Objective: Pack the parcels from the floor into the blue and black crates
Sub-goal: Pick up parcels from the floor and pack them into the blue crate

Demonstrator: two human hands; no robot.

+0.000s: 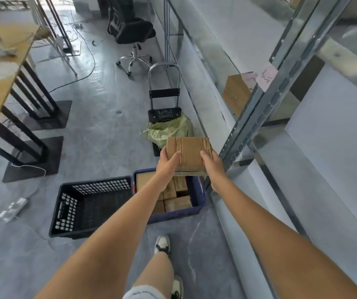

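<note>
— What are the hands doing from where you stand?

— Both are on one flat brown cardboard parcel (187,155) with ridges of tape running across it. The left hand (169,161) grips its near left corner, thumb curled over the top face, fingers hidden underneath. The right hand (211,161) clasps the near right edge the same way, thumb on top.

— And where is the parcel?

— In the air, above the far end of the blue plastic crate (199,198) on the grey floor (100,117). It is roughly level, tipped slightly towards the person, broad face up. The face looks close to square, so I cannot tell its long axis; the tape ridges run away from the person.

— Anything in the crates?

— The blue one holds several brown cardboard boxes (176,198) packed close together. The black slotted plastic crate (82,209) sits just beside it on the left, touching or nearly so. Beyond them lie a green woven sack (171,129) and a folding hand trolley (164,98), against the metal shelving (259,108).
</note>
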